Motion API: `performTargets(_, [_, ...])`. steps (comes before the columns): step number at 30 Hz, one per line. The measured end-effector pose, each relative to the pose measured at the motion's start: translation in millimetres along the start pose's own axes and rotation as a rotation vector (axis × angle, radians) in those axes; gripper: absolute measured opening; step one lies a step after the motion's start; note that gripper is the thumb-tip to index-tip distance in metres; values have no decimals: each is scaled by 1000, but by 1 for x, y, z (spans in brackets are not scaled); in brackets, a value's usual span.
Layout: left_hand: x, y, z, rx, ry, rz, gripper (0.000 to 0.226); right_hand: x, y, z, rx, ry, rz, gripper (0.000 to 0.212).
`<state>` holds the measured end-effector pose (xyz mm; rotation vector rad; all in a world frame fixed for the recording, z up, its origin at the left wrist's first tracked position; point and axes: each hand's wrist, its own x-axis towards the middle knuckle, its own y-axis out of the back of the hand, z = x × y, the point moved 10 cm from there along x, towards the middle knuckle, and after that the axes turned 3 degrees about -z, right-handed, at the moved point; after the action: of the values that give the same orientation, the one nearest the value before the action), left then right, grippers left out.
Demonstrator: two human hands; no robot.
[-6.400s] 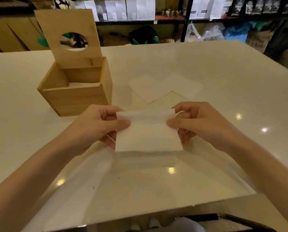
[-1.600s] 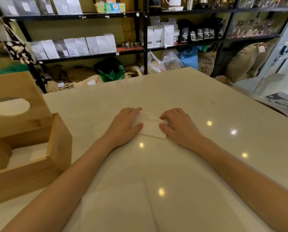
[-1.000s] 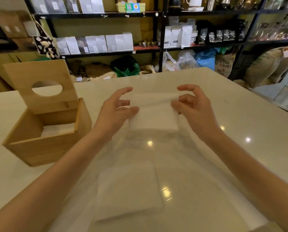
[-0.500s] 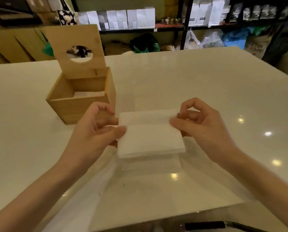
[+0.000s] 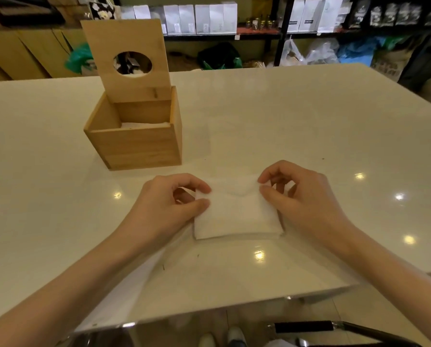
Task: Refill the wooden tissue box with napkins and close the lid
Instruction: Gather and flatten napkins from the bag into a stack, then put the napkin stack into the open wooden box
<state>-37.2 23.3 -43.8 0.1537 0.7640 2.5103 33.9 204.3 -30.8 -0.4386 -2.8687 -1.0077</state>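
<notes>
A folded white napkin [image 5: 237, 211] lies on the white table in front of me. My left hand [image 5: 169, 204] pinches its left edge and my right hand [image 5: 299, 196] pinches its right edge near the top fold. The wooden tissue box [image 5: 139, 144] stands to the upper left, a short way beyond my left hand. Its lid [image 5: 126, 58], with a round hole, stands upright at the back. White napkins [image 5: 144, 125] show inside the box, below the rim.
The white table [image 5: 309, 121] stretches wide to the right and ends at a near edge just below my forearms. Shelves with white packages and bags [image 5: 204, 18] stand behind the table. A black chair frame [image 5: 334, 329] sits below the near edge.
Both hands have lowered the napkin from the air onto the table. The view has tilted down a little, and the box stays where it was.
</notes>
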Motion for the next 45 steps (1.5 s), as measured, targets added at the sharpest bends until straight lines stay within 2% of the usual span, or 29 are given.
performTargets(6, [5, -2, -1, 22, -30, -20, 11, -3, 2, -4, -108, 17, -5, 16])
performTargets(12, [6, -8, 9, 333, -158, -43, 14, -3, -8, -3, -424, 97, -37, 10])
performTargets(15, [8, -5, 13, 364, -193, -30, 15, 0, -7, -4, -483, 129, -66, 35])
performTargets(18, [10, -8, 18, 409, -271, -49, 31, 3, -21, -6, -545, 190, -213, 60])
performTargets(22, [11, -26, 18, 563, -400, -169, 52, 4, -40, 1, -682, 267, -323, 69])
performTargets(25, [12, -26, 17, 573, -403, -171, 66, 6, -39, -3, -676, 310, -280, 57])
performTargets(30, [16, -23, 19, 554, -377, -139, 35, 12, -41, -10, -586, 323, -362, 54])
performTargets(36, [24, -25, 16, 465, -243, -229, 16, 19, -47, -12, -524, 256, -526, 28])
performTargets(40, [24, -15, 17, 319, -163, -198, 13, 24, -44, -24, -438, 253, -566, 13])
performTargets(42, [22, -4, 16, 217, -114, -163, 13, 28, -40, -31, -289, 202, -562, 11])
performTargets(45, [19, 17, 16, 43, -78, -96, 18, 41, -38, -38, -125, 129, -545, 24])
